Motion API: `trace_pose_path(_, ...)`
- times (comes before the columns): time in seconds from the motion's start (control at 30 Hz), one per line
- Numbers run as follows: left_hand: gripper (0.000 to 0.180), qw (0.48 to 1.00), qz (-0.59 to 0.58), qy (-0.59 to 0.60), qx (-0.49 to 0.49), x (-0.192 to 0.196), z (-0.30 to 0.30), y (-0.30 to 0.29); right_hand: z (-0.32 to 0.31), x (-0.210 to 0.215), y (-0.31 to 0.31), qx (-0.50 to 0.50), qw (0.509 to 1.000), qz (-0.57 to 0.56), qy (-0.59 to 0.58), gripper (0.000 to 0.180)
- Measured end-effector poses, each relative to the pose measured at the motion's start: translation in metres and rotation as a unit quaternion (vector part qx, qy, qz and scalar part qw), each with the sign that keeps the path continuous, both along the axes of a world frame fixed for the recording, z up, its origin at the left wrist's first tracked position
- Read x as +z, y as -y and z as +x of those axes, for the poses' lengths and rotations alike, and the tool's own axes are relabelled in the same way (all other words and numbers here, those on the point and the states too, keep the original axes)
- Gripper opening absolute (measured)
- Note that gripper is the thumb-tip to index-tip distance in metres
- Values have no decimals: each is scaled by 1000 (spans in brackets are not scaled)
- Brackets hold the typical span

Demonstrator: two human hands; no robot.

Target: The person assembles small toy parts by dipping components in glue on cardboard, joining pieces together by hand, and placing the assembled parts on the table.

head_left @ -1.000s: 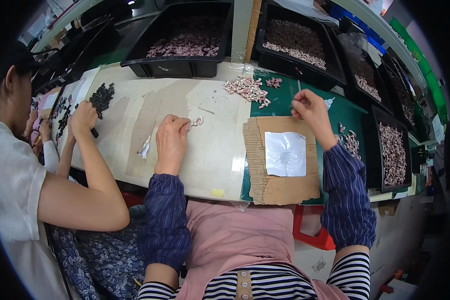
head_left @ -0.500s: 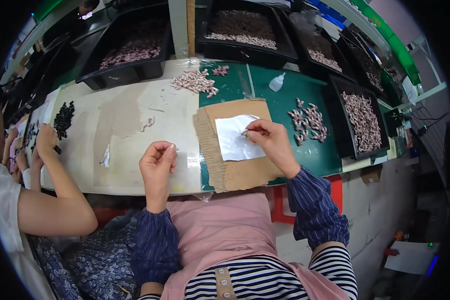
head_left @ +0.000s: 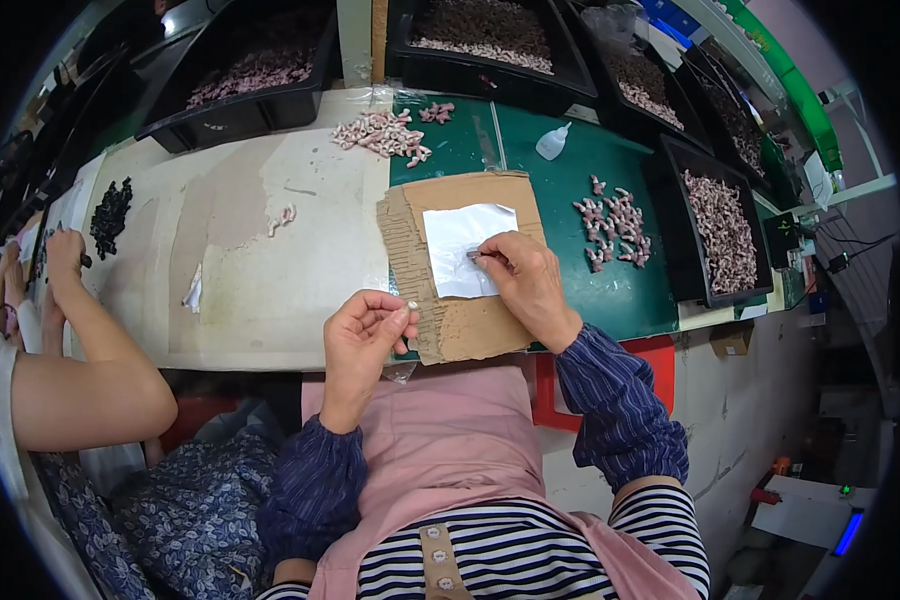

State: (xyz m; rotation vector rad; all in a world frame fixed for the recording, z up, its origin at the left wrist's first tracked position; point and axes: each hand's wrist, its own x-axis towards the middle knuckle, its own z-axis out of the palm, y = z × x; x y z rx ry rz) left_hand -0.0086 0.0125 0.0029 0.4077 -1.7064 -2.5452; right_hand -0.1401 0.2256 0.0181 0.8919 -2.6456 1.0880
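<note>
My right hand [head_left: 525, 280] rests on a white sheet [head_left: 460, 240] that lies on a brown cardboard piece [head_left: 470, 325], and pinches a small dark piece against the sheet. At the near table edge, left of the cardboard, my left hand [head_left: 362, 335] pinches a tiny pale piece between thumb and fingertips. Loose pink pieces [head_left: 612, 218] are scattered on the green mat [head_left: 610, 290] to the right. Another pink pile [head_left: 382, 134] sits farther back.
Black trays [head_left: 722, 228] of small pieces ring the table's far and right sides. A small white glue bottle [head_left: 552, 142] lies on the mat. On the left, another person's arm [head_left: 80, 370] reaches toward a heap of dark pieces [head_left: 110, 212]. A few pink pieces [head_left: 282, 218] lie on the beige top.
My right hand came back from the far pink pile to the white sheet. My left hand drew back from the beige top to the near edge and lifted its pinch.
</note>
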Motion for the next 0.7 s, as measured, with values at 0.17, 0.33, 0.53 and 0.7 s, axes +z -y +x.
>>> trace_pose_path(0.17, 9, 999, -20, -22, 18, -4, -1, -7, -2, 0, 0, 10, 1000, 9, -28, 9)
trace_pose_path(0.33, 9, 997, -53, -39, 35, -5, -1, -19, 5, 4, 2, 26, 998, 31, -41, 5)
trace_pose_path(0.53, 9, 985, -142, -80, 60, -8, 3, -25, 44, 28, 18, -18, 961, -181, 207, 9)
trace_pose_path(0.7, 9, 970, -209, -102, 71, -3, 3, -29, 64, 28, 25, 4, 935, -251, 252, 11)
